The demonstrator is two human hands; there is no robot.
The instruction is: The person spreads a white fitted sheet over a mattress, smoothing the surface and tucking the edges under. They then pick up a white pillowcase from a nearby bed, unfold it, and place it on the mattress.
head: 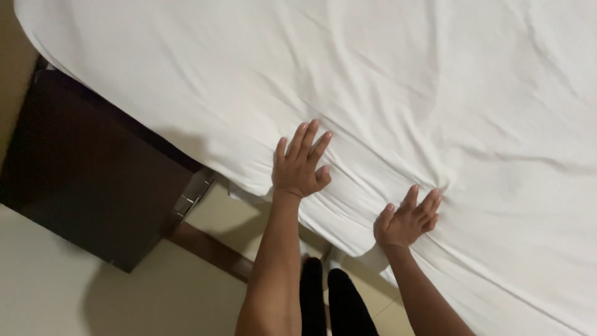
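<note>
Here, the wrinkled white cotton bed sheet (385, 93) is spread over the bed. The left hand (300, 167) and right hand (407, 221) are pressed flat on it, fingers splayed, near its edge beside the dark brown wooden nightstand (87, 180).

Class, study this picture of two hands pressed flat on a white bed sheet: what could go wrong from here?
1. The white sheet already shows creases fanning from the right hand; pushing harder may bunch it further.
2. The left hand presses close to the sheet's hanging edge, so it might slip off.
3. The dark wooden cabinet stands close by; a knee could bump it.
</note>
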